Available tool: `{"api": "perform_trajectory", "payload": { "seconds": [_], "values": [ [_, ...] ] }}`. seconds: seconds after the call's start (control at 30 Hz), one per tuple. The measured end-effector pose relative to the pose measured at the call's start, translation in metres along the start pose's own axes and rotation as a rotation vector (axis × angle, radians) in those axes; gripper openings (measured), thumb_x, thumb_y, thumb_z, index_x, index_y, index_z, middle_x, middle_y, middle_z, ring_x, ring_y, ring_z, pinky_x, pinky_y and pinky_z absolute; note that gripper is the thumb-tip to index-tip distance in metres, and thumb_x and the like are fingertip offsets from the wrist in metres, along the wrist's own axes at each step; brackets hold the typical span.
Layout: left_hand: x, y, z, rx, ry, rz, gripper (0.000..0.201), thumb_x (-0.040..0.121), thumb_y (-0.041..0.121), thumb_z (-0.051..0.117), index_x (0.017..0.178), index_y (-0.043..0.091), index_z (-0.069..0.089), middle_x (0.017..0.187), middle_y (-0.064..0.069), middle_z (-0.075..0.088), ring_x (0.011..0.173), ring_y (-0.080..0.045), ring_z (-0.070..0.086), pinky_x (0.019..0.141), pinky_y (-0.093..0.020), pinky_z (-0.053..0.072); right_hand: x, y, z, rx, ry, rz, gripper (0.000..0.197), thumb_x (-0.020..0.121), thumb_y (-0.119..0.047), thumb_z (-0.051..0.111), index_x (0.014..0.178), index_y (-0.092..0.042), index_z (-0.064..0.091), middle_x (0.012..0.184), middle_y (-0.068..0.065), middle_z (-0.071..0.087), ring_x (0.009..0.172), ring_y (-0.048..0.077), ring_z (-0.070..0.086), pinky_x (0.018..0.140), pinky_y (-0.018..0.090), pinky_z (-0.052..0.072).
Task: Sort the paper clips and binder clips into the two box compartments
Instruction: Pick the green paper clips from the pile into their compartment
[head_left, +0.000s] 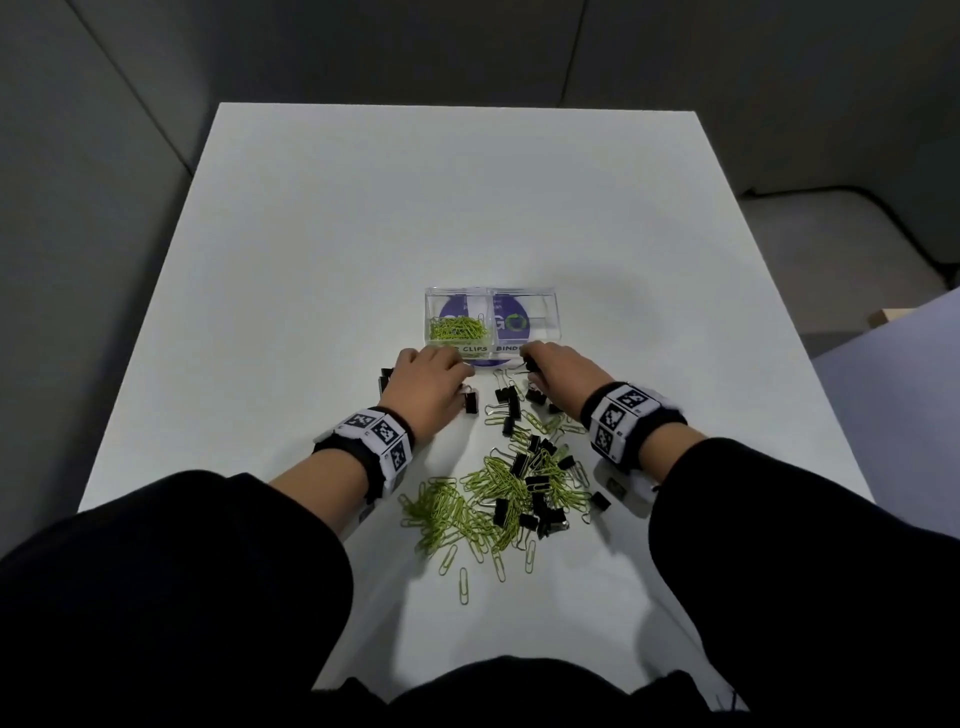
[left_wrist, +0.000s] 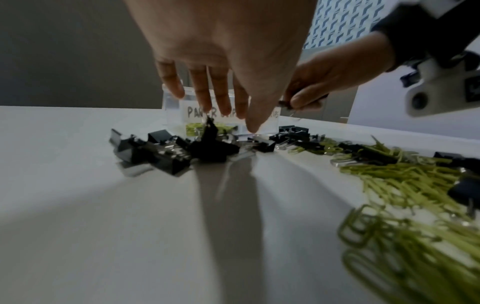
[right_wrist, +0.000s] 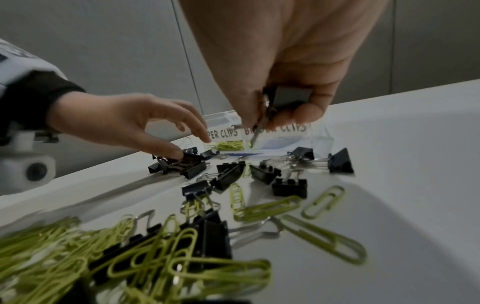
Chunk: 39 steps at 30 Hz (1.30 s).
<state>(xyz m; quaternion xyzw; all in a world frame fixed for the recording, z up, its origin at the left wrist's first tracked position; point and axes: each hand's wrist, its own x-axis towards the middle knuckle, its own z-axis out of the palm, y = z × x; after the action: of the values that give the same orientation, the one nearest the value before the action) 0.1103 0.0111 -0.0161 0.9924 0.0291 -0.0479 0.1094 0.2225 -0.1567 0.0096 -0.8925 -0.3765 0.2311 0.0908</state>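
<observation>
White surface (head_left: 322, 218) fills the middle of the head view, and a clear box (head_left: 545, 306) sits at its centre with two compartments. The left compartment, labelled for paper clips, holds a bunch of green paper clips (head_left: 458, 329); the right one, labelled for binder clips, shows no clips. Just below the box, the left hand (head_left: 427, 387) lies palm down beside a few black binder clips (head_left: 470, 401). The right hand (head_left: 558, 375) is at the box's near right corner, pinching a binder clip (head_left: 531, 365). Below both hands, lower centre of the frame, a mixed pile (head_left: 511, 493) of green paper clips and black binder clips lies on the surface.

Seen from the left wrist, the left hand (left_wrist: 228, 45) hangs from the top of the frame with fingers (left_wrist: 171, 82) straight and spread, holding nothing; their tips are over a cluster of binder clips (left_wrist: 166, 152) in front of the box (left_wrist: 171, 102). At upper right the right hand (left_wrist: 335, 76) pinches a binder clip (left_wrist: 284, 103). Paper clips (left_wrist: 405, 176) spread across the right side.

Seen from the right wrist, the right hand (right_wrist: 293, 57) comes down from the top, thumb and fingers (right_wrist: 309, 112) pinching a binder clip (right_wrist: 292, 96) with its wire handles pointing down, just in front of the binder-clip label on the box (right_wrist: 322, 135). At left, the left hand (right_wrist: 124, 121) reaches in with fingers extended, the thumb tip touching binder clips (right_wrist: 182, 165). More binder clips and paper clips (right_wrist: 324, 198) lie across the lower frame.
</observation>
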Motion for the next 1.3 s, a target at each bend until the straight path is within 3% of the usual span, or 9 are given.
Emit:
{"api": "perform_trajectory", "payload": {
  "seconds": [0.13, 0.27, 0.4, 0.47, 0.7, 0.93, 1.07, 1.17, 1.3],
  "values": [
    [-0.004, 0.023, -0.006, -0.075, -0.068, 0.141, 0.03, 0.094, 0.026, 0.049, 0.121, 0.015, 0.056, 0.115, -0.003, 0.06, 0.103, -0.019, 0.056, 0.086, -0.028, 0.044, -0.004, 0.004, 0.002, -0.044, 0.051, -0.035, 0.045, 0.093, -0.022, 0.05, 0.136, -0.016, 0.036, 0.13, 0.012, 0.052, 0.117, 0.028, 0.048, 0.097, 0.037, 0.04],
    [-0.021, 0.048, 0.001, -0.156, -0.238, 0.229, 0.025, 0.092, 0.035, 0.052, 0.11, 0.019, 0.056, 0.109, 0.003, 0.06, 0.095, -0.011, 0.056, 0.076, -0.018, 0.042, -0.041, 0.022, 0.002, -0.097, 0.048, -0.027, 0.026, 0.093, -0.023, 0.049, 0.118, -0.015, 0.051, 0.119, 0.007, 0.057, 0.106, 0.022, 0.052, 0.085, 0.031, 0.044],
    [-0.041, 0.06, 0.009, -0.098, -0.4, 0.299, 0.035, 0.086, 0.041, 0.058, 0.113, 0.018, 0.053, 0.11, 0.0, 0.056, 0.097, -0.016, 0.053, 0.076, -0.025, 0.043, -0.09, 0.041, 0.015, -0.091, -0.167, -0.053, 0.026, 0.092, -0.029, 0.05, 0.114, -0.015, 0.053, 0.116, 0.004, 0.057, 0.09, 0.012, 0.049, 0.074, 0.022, 0.039],
    [-0.049, 0.061, 0.011, -0.068, -0.428, 0.3, 0.035, 0.086, 0.039, 0.058, 0.114, 0.018, 0.053, 0.112, -0.002, 0.056, 0.1, -0.02, 0.054, 0.078, -0.03, 0.045, -0.11, 0.046, 0.025, -0.131, -0.233, -0.051, 0.028, 0.089, -0.031, 0.054, 0.112, -0.016, 0.053, 0.115, 0.004, 0.056, 0.094, 0.016, 0.052, 0.072, 0.023, 0.038],
    [-0.061, 0.069, 0.011, -0.029, -0.37, 0.236, 0.031, 0.087, 0.035, 0.057, 0.115, 0.021, 0.055, 0.114, 0.0, 0.056, 0.104, -0.019, 0.053, 0.077, -0.029, 0.044, -0.13, 0.039, 0.053, -0.139, -0.207, 0.014, 0.031, 0.088, -0.026, 0.056, 0.116, -0.014, 0.049, 0.116, 0.006, 0.054, 0.103, 0.025, 0.055, 0.082, 0.034, 0.046],
    [-0.069, 0.077, 0.01, -0.067, -0.318, 0.179, 0.023, 0.087, 0.024, 0.057, 0.108, 0.015, 0.053, 0.108, -0.003, 0.061, 0.098, -0.021, 0.056, 0.072, -0.026, 0.038, -0.125, 0.035, 0.054, -0.077, -0.197, 0.051, 0.015, 0.088, -0.024, 0.055, 0.093, -0.013, 0.046, 0.104, 0.009, 0.054, 0.082, 0.019, 0.045, 0.072, 0.029, 0.038],
    [-0.073, 0.078, 0.009, -0.096, -0.343, 0.16, 0.028, 0.089, 0.02, 0.055, 0.117, 0.017, 0.05, 0.108, -0.004, 0.062, 0.099, -0.022, 0.059, 0.075, -0.029, 0.045, -0.13, 0.034, 0.055, -0.087, -0.194, 0.037, 0.012, 0.091, -0.015, 0.043, 0.082, -0.014, 0.035, 0.081, 0.004, 0.046, 0.074, 0.019, 0.041, 0.062, 0.026, 0.031],
    [-0.074, 0.076, 0.008, -0.164, -0.356, 0.174, 0.026, 0.091, 0.017, 0.049, 0.117, 0.015, 0.053, 0.115, -0.004, 0.058, 0.102, -0.022, 0.057, 0.082, -0.032, 0.047, -0.134, 0.031, 0.053, -0.002, -0.185, 0.087, 0.007, 0.091, -0.009, 0.038, 0.088, -0.014, 0.033, 0.066, -0.001, 0.04, 0.065, 0.021, 0.04, 0.051, 0.026, 0.027],
    [-0.071, 0.076, 0.005, -0.294, -0.303, 0.082, 0.021, 0.093, 0.017, 0.045, 0.113, 0.011, 0.05, 0.113, -0.006, 0.051, 0.089, -0.022, 0.055, 0.076, -0.028, 0.044, -0.136, 0.023, 0.057, 0.158, -0.155, 0.086, 0.025, 0.094, -0.013, 0.036, 0.119, -0.017, 0.039, 0.098, 0.005, 0.054, 0.081, 0.019, 0.048, 0.074, 0.03, 0.041]
  ]
}}
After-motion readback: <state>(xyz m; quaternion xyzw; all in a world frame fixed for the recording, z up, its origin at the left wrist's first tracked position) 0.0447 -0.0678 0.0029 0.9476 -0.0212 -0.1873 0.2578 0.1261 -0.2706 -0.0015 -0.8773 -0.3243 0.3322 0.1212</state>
